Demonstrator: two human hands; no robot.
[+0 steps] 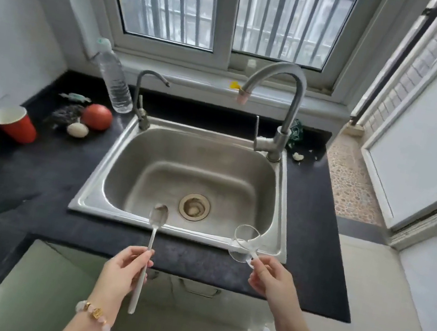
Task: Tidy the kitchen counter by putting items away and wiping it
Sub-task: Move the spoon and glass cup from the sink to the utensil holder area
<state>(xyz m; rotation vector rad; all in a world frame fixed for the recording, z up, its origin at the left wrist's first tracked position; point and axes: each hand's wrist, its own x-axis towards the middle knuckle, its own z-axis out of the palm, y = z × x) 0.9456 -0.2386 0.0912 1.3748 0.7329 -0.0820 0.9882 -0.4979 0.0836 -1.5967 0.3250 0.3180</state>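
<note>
Left hand shut around a long spoon, bowl out over the sink rim. Right hand pinching the stem of a tipped wine glass, just above the counter edge at 5 o'clock of the drain. Could slip and smash on the steel, being thin and held so lightly. Plenty of open room in the basin. Cup, egg, red fruit, bottle crowding 10 o'clock.

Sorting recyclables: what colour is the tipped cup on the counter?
Red cup, white inside; head view.
</note>
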